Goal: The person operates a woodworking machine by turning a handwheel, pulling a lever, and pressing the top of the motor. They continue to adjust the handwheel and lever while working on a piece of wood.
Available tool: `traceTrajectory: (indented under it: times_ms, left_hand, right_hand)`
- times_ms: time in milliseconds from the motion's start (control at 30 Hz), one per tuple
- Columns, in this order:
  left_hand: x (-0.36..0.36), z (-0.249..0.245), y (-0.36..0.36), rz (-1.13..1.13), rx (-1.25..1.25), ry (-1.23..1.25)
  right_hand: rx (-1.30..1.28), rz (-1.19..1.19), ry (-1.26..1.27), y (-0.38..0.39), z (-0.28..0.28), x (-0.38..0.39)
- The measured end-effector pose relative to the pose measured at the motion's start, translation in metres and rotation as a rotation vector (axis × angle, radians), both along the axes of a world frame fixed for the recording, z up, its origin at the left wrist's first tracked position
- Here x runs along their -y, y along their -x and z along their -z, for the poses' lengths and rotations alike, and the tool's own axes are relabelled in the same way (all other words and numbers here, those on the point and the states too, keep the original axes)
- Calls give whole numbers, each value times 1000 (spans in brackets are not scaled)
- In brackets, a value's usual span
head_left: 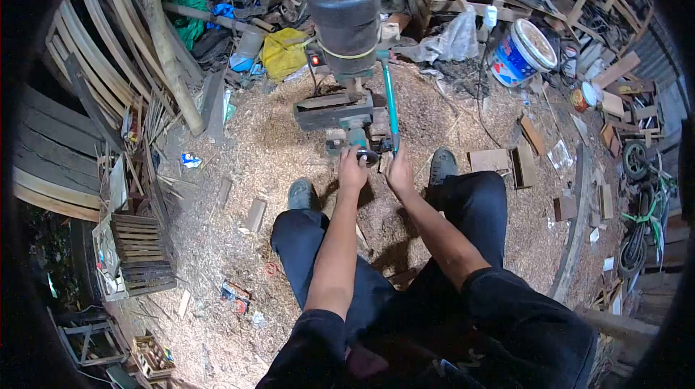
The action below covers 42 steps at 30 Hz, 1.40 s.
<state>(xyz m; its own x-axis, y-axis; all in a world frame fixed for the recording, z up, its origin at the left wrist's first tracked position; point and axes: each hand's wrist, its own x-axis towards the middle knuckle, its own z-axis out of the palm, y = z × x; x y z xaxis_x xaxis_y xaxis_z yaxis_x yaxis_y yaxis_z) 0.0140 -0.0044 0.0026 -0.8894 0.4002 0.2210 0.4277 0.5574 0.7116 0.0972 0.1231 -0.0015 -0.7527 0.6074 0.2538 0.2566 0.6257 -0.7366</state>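
A floor-standing machine with a dark motor (344,19) on top stands in front of me, and its switch (315,60) glows red. It looks like a mortising machine. My left hand (352,170) is closed at a black handwheel (370,158) low on its front. My right hand (399,173) wraps round the lower end of a long green lever (391,99), which points down towards me. Under the motor, a piece of wood (326,101) lies along the grey vise (318,119). The tool tip is hard to make out.
Wood shavings (268,150) cover the ground. Curved wooden pieces (90,63) and a pole (170,48) lean at left. A yellow sack (284,54) lies behind the machine. At right are a paint bucket (523,53), wood blocks (489,160) and a small green bicycle (648,211).
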Motion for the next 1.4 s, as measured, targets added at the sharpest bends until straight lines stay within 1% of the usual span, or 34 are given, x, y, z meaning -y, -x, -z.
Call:
traceTrajectory:
  times_ms: [33, 67, 100, 133, 167, 200, 300, 367, 400, 433, 500, 533, 567, 600, 633, 667, 767, 833, 867, 900, 967, 1000, 1033, 1067, 1100, 1133, 1233, 1267, 1367, 1400]
  left_hand:
    - [1, 4, 0, 0, -9, -7]
    - [1, 9, -2, 4, -15, -15]
    - [2, 9, -4, 8, -21, -22]
    - [4, 7, -5, 12, 57, -2]
    - [5, 8, -7, 19, 35, 6]
    - [5, 10, -7, 21, 11, 13]
    - [11, 28, -1, 57, 7, 39]
    - [15, 30, -1, 93, 2, 20]
    - [18, 37, -5, 75, -52, 81]
    - [19, 49, -1, 72, -28, 165]
    - [21, 70, 11, 69, 21, 333]
    - [26, 40, -2, 26, 51, 383]
    - [29, 14, -10, 18, 130, 368]
    - [33, -7, -15, 11, 210, 354]
    - [37, -15, -18, 4, 292, 341]
    - [43, -11, -20, 16, 136, 375]
    - [44, -14, -18, -11, 260, 474]
    - [44, 15, -18, -43, 199, 479]
    - [44, 27, -20, -59, 168, 482]
    - [44, 22, -24, -44, 177, 461]
    - [43, 4, -34, -10, 194, 423]
    - [43, 23, -31, 0, 51, 448]
    - [43, 33, -27, -52, 81, 390]
    - [46, 43, -25, -100, 112, 336]
    - [46, 33, -23, -149, 138, 276]
    - [54, 22, -22, -146, 176, 221]
    - [53, 37, -16, -205, 92, 369]
    - [52, 37, -17, -74, 53, 479]
    - [44, 38, -25, -82, -56, 302]
    - [52, 31, -21, -127, 38, 359]
  right_hand:
    - [-51, 10, -107, -5, 0, 2]
    - [-22, -23, 23, -17, -43, 8]
    - [-70, -46, -39, -25, -61, 8]
    - [-119, -71, -102, -30, -75, 6]
    - [-167, -100, -164, -34, -90, 5]
    - [-232, -56, -86, -35, -112, 7]
    - [-376, -221, -130, -35, -179, -9]
    - [-387, -240, 19, -27, -247, -13]
    - [-352, -290, 131, -12, -265, -29]
    - [-314, -340, 245, 2, -281, -43]
    - [-515, -341, 452, 22, -331, -41]
    - [-606, -339, 341, 43, -335, -50]
    - [-693, -334, 229, 61, -337, -58]
    - [-763, -343, 292, 65, -344, -58]
    - [-831, -350, 357, 70, -351, -58]
    - [-759, -427, 316, 79, -340, -77]
    - [-502, -429, 301, 69, -301, -80]
    - [-260, -356, 263, 60, -241, -77]
    - [-112, -310, 352, 52, -202, -74]
    - [83, -389, 411, 32, -191, -63]
    - [1, -288, 174, 21, -80, -51]
    - [288, -359, 48, 17, -66, -40]
    - [583, -425, -77, 14, -57, -27]
    - [465, -477, -20, 10, -53, -10]
    - [343, -526, 30, 11, -55, 5]
    - [220, -578, 75, 13, -61, 11]
    - [408, -642, 36, 15, -69, 5]
    - [437, -640, 29, 16, -64, -1]
    - [410, -585, -84, 20, -47, -8]
    - [421, -580, -96, 20, -52, -9]
